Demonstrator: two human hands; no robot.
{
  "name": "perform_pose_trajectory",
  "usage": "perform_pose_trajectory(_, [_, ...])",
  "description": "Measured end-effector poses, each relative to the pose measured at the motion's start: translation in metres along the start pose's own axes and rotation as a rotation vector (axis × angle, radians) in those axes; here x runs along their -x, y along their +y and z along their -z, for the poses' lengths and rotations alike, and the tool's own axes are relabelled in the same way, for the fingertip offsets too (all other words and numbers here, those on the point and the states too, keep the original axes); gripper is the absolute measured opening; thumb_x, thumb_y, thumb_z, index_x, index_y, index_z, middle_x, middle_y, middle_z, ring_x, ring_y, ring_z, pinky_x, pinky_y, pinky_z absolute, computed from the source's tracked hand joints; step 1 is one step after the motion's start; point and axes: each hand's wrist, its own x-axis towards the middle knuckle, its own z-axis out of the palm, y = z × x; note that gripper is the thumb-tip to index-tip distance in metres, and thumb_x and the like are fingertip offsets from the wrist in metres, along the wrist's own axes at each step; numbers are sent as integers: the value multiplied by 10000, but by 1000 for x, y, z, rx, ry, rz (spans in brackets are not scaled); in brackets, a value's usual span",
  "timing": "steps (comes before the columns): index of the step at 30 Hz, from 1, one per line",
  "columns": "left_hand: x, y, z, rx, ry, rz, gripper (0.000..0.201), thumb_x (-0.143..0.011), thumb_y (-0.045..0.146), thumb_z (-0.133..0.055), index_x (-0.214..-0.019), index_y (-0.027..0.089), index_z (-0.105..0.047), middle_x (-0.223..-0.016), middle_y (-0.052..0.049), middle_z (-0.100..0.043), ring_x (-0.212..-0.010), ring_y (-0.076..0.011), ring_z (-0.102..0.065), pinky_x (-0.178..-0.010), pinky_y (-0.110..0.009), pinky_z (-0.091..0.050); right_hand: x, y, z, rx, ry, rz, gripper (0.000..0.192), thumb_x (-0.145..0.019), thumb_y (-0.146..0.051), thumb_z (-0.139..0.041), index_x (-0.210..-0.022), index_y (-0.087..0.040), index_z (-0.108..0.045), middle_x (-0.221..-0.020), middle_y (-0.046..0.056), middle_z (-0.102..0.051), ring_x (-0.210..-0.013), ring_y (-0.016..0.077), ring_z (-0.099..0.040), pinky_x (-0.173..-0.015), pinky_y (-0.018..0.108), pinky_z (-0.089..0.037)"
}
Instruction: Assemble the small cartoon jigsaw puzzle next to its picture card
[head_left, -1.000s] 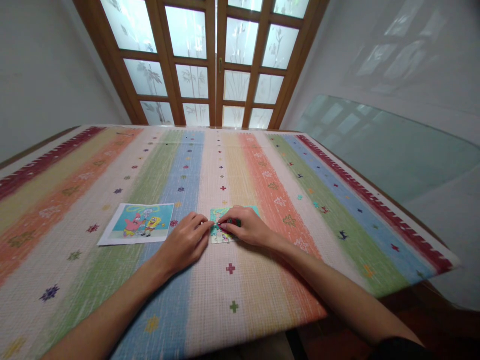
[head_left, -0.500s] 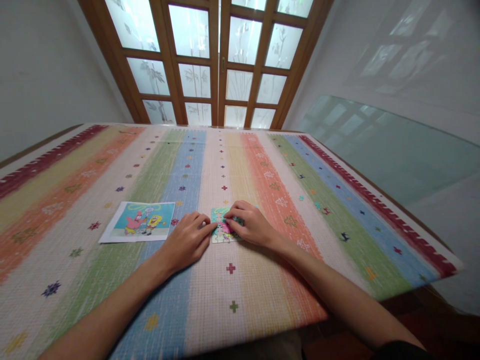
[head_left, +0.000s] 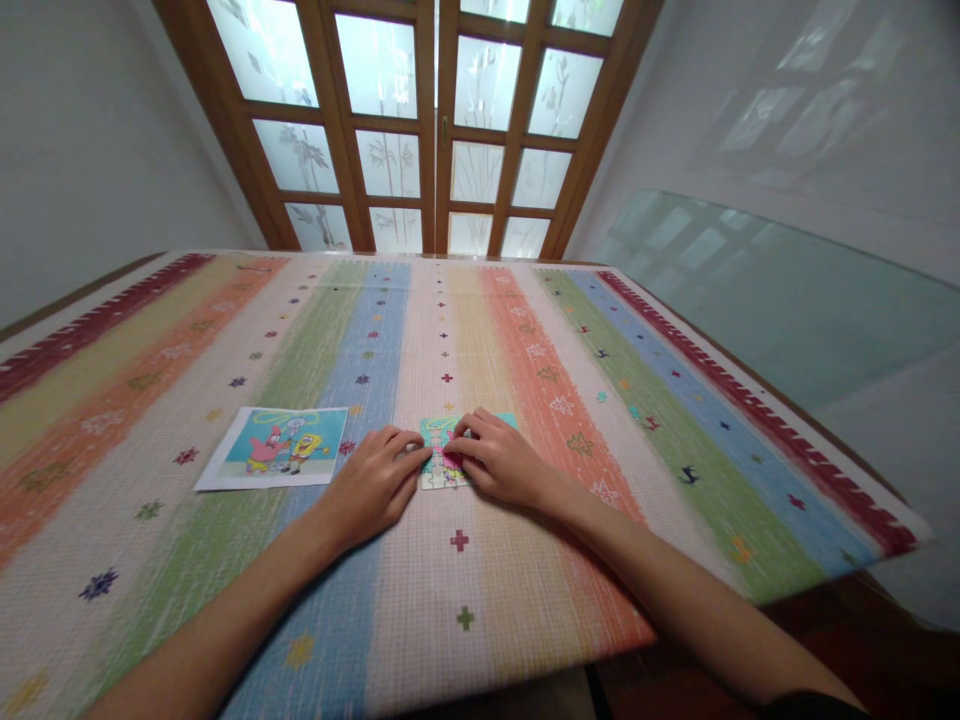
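Striped woven cloth in red, orange, green, blue and cream covers the tabletop (head_left: 525,560), and both bare hands rest on it around a small jigsaw puzzle (head_left: 442,462). The puzzle lies flat between the two hands, its visible part a pale, mostly square patch with pink and teal print; its far right portion runs under the right hand (head_left: 501,462), so its long axis cannot be told for certain.

The right hand is the nearer one to the work. Its fingers (head_left: 459,452) curl down onto the middle of the puzzle, tips pressed on a pink piece, the grip neither spread flat nor fully clenched. Whether a loose piece is pinched under the tips or they only press on the surface is hidden by the fingers themselves.

The left hand (head_left: 375,480) lies just to the left of the puzzle, loosely curled, its fingertips (head_left: 421,452) touching the puzzle's left edge; it grasps nothing that shows.

Farther left of the left hand, apart from it, a printed cartoon reference picture (head_left: 279,447) lies flat on the cloth. Beyond the far edge of the tabletop stands a wooden door with frosted glass panes (head_left: 435,110).
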Motion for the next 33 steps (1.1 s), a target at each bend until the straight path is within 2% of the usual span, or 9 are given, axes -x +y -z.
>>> perform_pose_trajectory(6, [0, -2, 0, 22, -8, -19, 343, -1009, 162, -466, -1287, 211, -661, -1137, -102, -710, -1026, -273, -599, -878, -452, -520, -1, -2, 4, 71, -9, 46, 222, -1023, -209, -515, -999, -212, -735, -1087, 119, -638, -967, 251, -524, -850, 408, -463])
perform_pose_trajectory(13, [2, -5, 2, 29, 29, -24, 320, -1008, 163, -489, -1263, 207, -677, -1145, -92, -740, -1031, -265, -626, -897, -445, -534, 1, -1, 6, 47, -35, 55, 238, -1032, -181, -483, -1079, -170, -717, -1103, 142, -631, -989, 258, -519, -887, 413, -483])
perform_pose_trajectory(19, [3, -7, 2, 14, 48, -60, 291, -1009, 158, -489, -1230, 183, -676, -1133, -94, -745, -1024, -266, -627, -880, -435, -549, 2, -1, 2, -28, -31, 6, 264, -968, -105, -504, -1138, -164, -696, -1110, 130, -624, -1053, 251, -535, -946, 408, -497])
perform_pose_trajectory(22, [3, -7, 3, 10, 46, -65, 285, -1014, 156, -483, -1229, 175, -670, -1148, -93, -745, -1039, -262, -628, -891, -433, -552, 2, 8, 9, -53, -18, -33, 329, -962, -104, -491, -1232, -174, -666, -1153, 134, -621, -1095, 254, -548, -983, 428, -495])
perform_pose_trajectory(27, [2, -8, 6, -12, 27, -89, 271, -1023, 161, -476, -1208, 171, -673, -1168, -85, -747, -1050, -264, -628, -893, -441, -557, 12, 48, 47, 131, -36, -239, 288, -998, -210, -489, -1189, -168, -701, -1154, 161, -621, -1090, 281, -584, -988, 433, -494])
perform_pose_trajectory(30, [3, -8, 6, -24, 37, -99, 270, -1022, 170, -482, -1208, 169, -677, -1162, -89, -749, -1062, -266, -633, -896, -441, -556, 30, 79, 76, 339, -29, -453, 283, -965, -227, -534, -1162, -135, -715, -1149, 182, -622, -1113, 314, -576, -1010, 449, -471])
perform_pose_trajectory(33, [4, -8, 6, -19, 39, -99, 274, -1027, 182, -480, -1219, 174, -675, -1157, -92, -748, -1076, -266, -638, -899, -441, -556, 55, 105, 99, 521, -107, -698, 277, -944, -284, -584, -1122, -134, -734, -1174, 203, -636, -1156, 343, -573, -1000, 448, -461])
